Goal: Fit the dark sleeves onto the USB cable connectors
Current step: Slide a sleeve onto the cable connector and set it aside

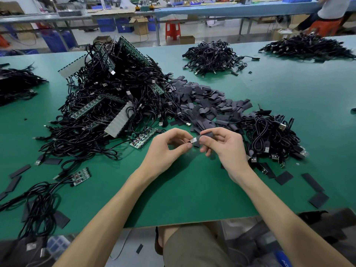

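Head view shows your left hand pinching a USB connector between thumb and forefinger, its bright metal tip pointing right. Your right hand pinches a dark sleeve between thumb and forefinger, with the other fingers curled loosely underneath. The two parts meet above the green table, just in front of the loose pile of sleeves. The metal tip sits right at the sleeve's mouth, though I cannot tell whether it has gone in yet. The sleeves in the pile lie flat, so yours will probably want to close on itself: press lightly on its two edges, not its faces, so the mouth bows open. Turn the plug so its broad side matches the sleeve's broad side, then push straight along the sleeve's length, since a tilted entry is likely to catch a corner and crumple the rim. Grip the connector behind the metal so your fingertips don't block the sleeve as it slides on. The cable's run is hidden behind your left hand, so check it isn't caught in the heap of cables on your left before you pull anything clear
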